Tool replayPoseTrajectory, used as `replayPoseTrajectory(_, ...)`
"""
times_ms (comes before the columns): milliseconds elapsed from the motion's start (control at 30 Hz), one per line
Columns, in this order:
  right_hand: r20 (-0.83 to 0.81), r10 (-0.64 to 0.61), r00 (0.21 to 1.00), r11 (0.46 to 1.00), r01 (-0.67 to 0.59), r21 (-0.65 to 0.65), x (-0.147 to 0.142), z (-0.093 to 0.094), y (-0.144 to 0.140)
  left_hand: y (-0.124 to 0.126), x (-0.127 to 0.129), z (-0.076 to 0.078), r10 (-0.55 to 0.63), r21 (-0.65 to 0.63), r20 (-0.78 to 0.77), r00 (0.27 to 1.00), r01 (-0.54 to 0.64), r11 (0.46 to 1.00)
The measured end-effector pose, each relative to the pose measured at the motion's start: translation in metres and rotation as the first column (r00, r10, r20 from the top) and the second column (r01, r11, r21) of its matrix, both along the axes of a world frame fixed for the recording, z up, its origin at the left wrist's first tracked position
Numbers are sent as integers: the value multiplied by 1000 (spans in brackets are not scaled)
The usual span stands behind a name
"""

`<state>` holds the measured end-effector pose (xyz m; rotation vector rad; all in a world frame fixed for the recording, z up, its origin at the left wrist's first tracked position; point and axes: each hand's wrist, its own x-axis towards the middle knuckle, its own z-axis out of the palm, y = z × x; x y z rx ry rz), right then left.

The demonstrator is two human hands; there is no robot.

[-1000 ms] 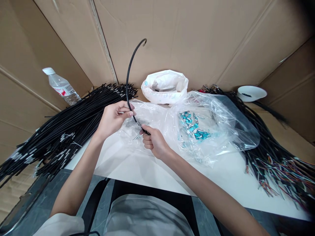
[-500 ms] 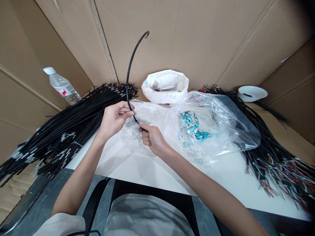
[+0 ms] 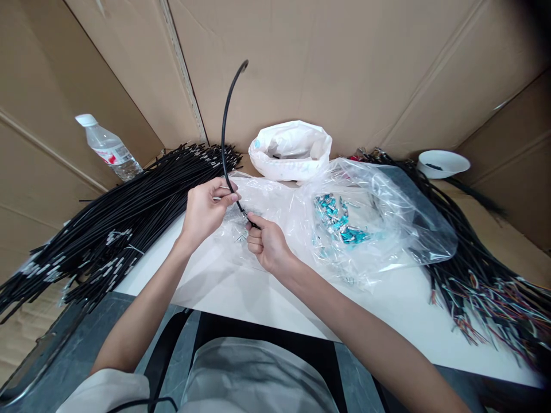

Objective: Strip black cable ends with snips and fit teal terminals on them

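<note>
A black cable [image 3: 224,129] arcs up in front of the cardboard wall, its far end curled over. My left hand [image 3: 209,205] pinches it near its lower end between thumb and fingers. Just to the right, my right hand [image 3: 267,241] is closed at the cable's lower end, where a small shiny metallic bit shows; a short dark piece pokes out by the thumb. Whether that dark piece is part of the cable or a small tool I cannot tell. Beneath both hands lies a clear plastic sheet [image 3: 279,201].
Black cables [image 3: 142,201] are heaped at left beside a water bottle [image 3: 109,149]. Behind stands a white bag [image 3: 290,169]. A clear bag [image 3: 413,229] with teal and silver pieces [image 3: 336,218] lies right, near cables with stripped coloured wires [image 3: 486,292] and a white bowl [image 3: 445,166].
Both hands have shifted slightly right with the cable. The cable's upper end has swung a little left and down. The grip looks the same.
</note>
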<state>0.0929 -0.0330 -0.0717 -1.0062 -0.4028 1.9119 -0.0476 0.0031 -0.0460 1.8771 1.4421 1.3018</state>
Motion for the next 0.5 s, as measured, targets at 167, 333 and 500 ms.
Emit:
replayPoseTrajectory(167,2,-8,1000,1000,8,-12,-2,0,-1,-4,5,-1,59,10,-8,998,-59,998)
replayPoseTrajectory(333,67,-26,997,1000,26,10,-1,-2,1,-6,6,0,69,0,-40,997,-69,998)
replayPoseTrajectory(500,153,-29,988,999,22,49,3,3,7,-6,8,1,57,45,-72,996,-54,998)
